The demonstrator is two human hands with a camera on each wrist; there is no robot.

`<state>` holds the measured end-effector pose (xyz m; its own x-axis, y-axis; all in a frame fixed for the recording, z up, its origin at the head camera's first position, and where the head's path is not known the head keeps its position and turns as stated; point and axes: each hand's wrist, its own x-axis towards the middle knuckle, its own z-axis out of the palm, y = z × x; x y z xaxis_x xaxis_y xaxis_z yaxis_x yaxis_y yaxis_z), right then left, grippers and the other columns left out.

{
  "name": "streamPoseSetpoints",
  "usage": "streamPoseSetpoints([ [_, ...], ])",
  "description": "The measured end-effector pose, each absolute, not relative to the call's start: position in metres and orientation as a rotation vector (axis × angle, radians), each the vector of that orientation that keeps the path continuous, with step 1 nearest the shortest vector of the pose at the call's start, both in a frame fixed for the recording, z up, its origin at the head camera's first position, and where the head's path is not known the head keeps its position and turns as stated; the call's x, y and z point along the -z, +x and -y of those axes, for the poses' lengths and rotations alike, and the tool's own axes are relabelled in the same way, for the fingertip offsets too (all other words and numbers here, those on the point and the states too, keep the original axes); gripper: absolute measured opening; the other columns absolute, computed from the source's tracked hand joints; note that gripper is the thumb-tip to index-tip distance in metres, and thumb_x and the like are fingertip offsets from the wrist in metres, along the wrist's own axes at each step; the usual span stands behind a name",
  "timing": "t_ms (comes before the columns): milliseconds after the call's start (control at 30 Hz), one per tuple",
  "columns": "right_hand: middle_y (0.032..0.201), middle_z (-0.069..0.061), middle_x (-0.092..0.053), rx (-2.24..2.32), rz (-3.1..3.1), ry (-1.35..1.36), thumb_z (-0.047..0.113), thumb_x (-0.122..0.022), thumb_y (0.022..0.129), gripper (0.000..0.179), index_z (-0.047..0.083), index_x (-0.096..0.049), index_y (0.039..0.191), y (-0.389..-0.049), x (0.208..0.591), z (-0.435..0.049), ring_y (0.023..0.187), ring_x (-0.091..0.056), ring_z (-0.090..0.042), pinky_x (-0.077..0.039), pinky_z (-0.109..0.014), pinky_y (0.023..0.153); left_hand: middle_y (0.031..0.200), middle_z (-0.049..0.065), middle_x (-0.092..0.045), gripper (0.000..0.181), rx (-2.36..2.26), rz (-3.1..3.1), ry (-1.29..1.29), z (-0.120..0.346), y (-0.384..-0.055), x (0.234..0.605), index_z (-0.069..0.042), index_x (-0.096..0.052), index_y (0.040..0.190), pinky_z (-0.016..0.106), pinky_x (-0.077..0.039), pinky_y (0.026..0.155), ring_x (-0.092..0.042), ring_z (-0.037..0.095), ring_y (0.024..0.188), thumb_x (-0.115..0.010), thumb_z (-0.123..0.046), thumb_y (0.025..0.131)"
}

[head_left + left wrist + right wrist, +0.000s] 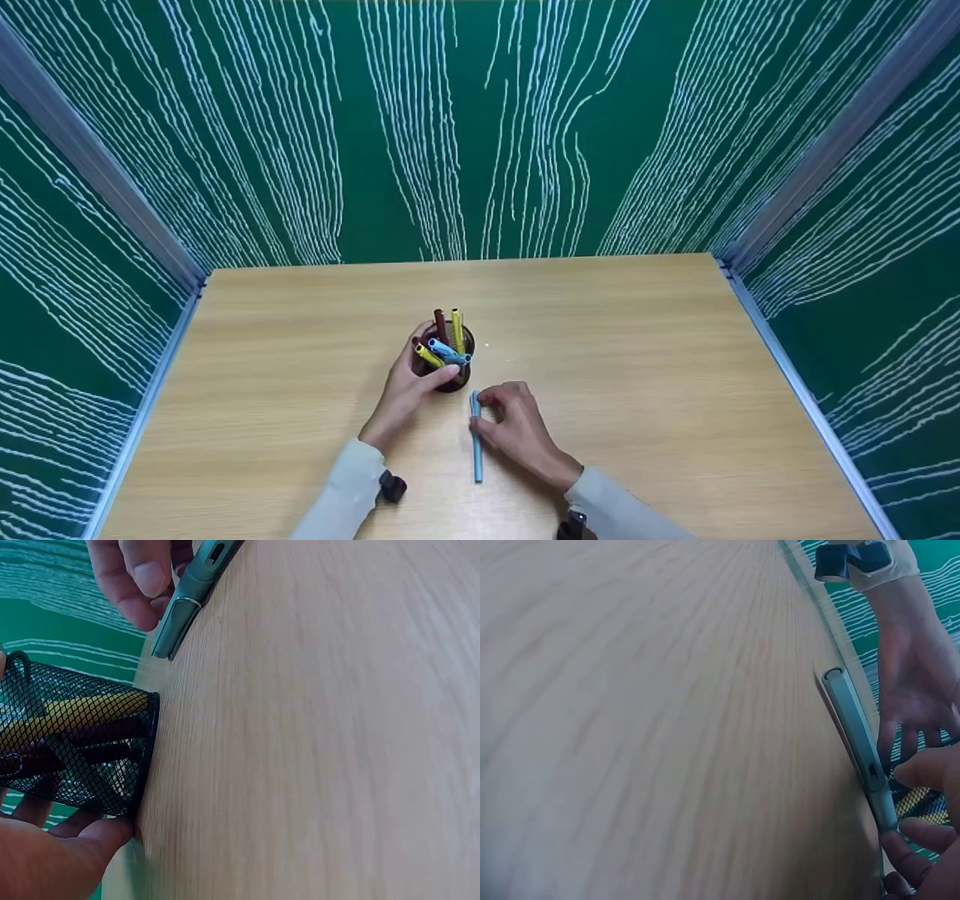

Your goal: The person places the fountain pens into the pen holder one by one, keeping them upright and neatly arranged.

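Note:
My left hand (406,386) grips a black mesh pen cup (82,739), its thumb on the near side and fingers round the far side. Yellow, dark red and light blue pens stick up from the cup; one is a yellow pen (456,324). To the right of the cup lies a light blue capped pen (477,450) on the wood. Over its clip end hovers my right hand (521,429), thumb and fingers bent loosely. Its fingertips (909,831) are at the cap, while the thumb shows a slight gap from the pen in both wrist views.
The wooden table (637,337) runs back to a green wall (495,150) with wavy white lines. Metal posts and rails border the table at left and right. Each sleeve carries a dark wrist camera (392,486).

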<state>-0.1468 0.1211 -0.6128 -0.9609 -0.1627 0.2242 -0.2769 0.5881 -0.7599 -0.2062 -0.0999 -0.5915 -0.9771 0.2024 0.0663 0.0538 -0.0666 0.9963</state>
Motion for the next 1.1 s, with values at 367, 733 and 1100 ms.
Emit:
streamPoseSetpoints([
  [367, 0.102, 0.002, -0.075, -1.320, 2.735, 0.369, 0.015, -0.092, 0.085, 0.029, 0.006, -0.081, 0.110, -0.1475, 0.6112, -0.1183, 0.110, -0.054, -0.021, -0.044, -0.041, 0.096, 0.165, 0.009, -0.053, 0.087, -2.191, -2.100, 0.270, 0.1001, -0.2058, 0.5894, -0.022, -0.042, 0.168, 0.045, -0.030, 0.130, -0.049, 0.027, 0.153, -0.088, -0.018, 0.094],
  [733, 0.105, 0.003, -0.075, -1.324, 2.734, 0.433, 0.015, -0.092, 0.085, 0.030, 0.009, -0.080, 0.112, -0.1431, 0.6147, -0.1145, 0.111, -0.054, -0.022, -0.042, -0.041, 0.095, 0.163, 0.009, -0.056, 0.086, -2.203, -2.088, 0.278, 0.0998, -0.2064, 0.5927, -0.024, -0.044, 0.167, 0.043, -0.035, 0.128, -0.053, 0.026, 0.149, -0.088, -0.016, 0.094],
  [1100, 0.102, 0.005, -0.072, -1.263, 2.719, 0.487, 0.010, -0.091, 0.084, 0.029, 0.013, -0.079, 0.110, -0.1383, 0.6206, -0.1133, 0.111, -0.053, -0.021, -0.040, -0.042, 0.094, 0.163, 0.009, -0.056, 0.087, -2.218, -2.072, 0.303, 0.0996, -0.2060, 0.5936, -0.022, -0.043, 0.168, 0.037, -0.035, 0.127, -0.052, 0.026, 0.150, -0.087, -0.014, 0.094],
])
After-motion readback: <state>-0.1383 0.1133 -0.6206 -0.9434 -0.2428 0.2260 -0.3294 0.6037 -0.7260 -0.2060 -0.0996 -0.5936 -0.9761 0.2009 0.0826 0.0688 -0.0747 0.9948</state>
